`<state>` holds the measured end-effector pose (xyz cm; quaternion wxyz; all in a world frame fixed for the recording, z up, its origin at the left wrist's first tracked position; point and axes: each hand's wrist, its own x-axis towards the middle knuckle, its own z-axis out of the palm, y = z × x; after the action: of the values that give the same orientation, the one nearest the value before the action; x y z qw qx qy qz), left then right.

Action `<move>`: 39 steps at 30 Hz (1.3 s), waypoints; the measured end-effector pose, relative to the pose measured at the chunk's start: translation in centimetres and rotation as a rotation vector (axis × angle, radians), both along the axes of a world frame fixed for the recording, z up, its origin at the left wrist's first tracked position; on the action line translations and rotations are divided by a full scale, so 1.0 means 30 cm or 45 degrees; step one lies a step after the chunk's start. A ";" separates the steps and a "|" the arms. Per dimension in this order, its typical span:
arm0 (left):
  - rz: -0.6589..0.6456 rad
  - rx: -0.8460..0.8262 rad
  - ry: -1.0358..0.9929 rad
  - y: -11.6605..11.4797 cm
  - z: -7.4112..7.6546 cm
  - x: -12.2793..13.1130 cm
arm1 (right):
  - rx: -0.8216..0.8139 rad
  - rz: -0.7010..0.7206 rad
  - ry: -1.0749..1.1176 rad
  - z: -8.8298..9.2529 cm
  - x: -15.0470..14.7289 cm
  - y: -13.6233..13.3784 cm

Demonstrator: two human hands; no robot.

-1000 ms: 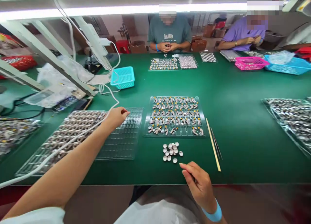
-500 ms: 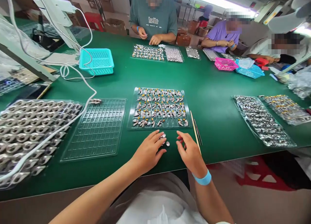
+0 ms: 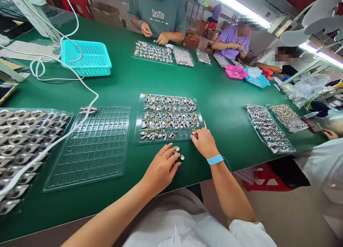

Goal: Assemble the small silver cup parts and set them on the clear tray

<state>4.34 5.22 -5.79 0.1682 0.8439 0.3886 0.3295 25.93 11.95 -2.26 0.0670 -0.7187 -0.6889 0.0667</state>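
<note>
Two hands work low at six o'clock: left hand [image 3: 160, 168] lies flat, fingers spread over small silver caps [image 3: 179, 153], corralling them, while right hand [image 3: 204, 142] pinches at the parts tray [image 3: 167, 117]'s five-o'clock corner; its catch I cannot tell.

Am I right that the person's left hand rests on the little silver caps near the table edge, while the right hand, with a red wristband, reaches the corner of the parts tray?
Nearly. The head view shows the wristband is blue, not red. The rest holds: the left hand rests on the silver caps, and the right hand reaches the near corner of the parts tray.
</note>
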 end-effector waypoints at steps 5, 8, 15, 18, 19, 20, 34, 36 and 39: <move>-0.003 -0.003 -0.062 -0.004 0.008 0.003 | -0.038 -0.091 0.086 -0.026 0.016 0.032; -0.008 -0.002 -0.091 -0.005 0.006 0.003 | -0.003 -0.135 0.166 -0.034 0.019 0.039; 0.029 -0.103 -0.230 0.001 0.016 0.001 | 0.192 -0.092 0.417 0.034 -0.010 -0.056; 0.011 -0.322 -0.388 0.001 0.047 -0.008 | 0.184 -0.023 0.885 0.085 -0.040 -0.178; -0.014 -0.454 -0.456 -0.002 0.059 -0.011 | 0.131 -0.014 1.066 0.096 -0.050 -0.223; -0.053 -0.610 -0.536 -0.007 0.070 -0.013 | 0.071 -0.004 1.222 0.101 -0.060 -0.267; -0.042 -1.467 -1.004 -0.118 0.124 0.010 | 0.103 0.153 1.753 -0.046 -0.121 -0.480; -0.036 -1.283 -0.877 -0.128 0.131 0.004 | 0.119 0.287 1.708 -0.046 -0.117 -0.473; -0.051 -1.017 -0.691 -0.140 0.140 0.002 | 0.175 0.475 1.511 -0.038 -0.110 -0.458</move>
<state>4.40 1.03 -1.58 0.5807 0.6043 0.4105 0.3594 22.64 -1.77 -3.40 0.4715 -0.4210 -0.6509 0.4205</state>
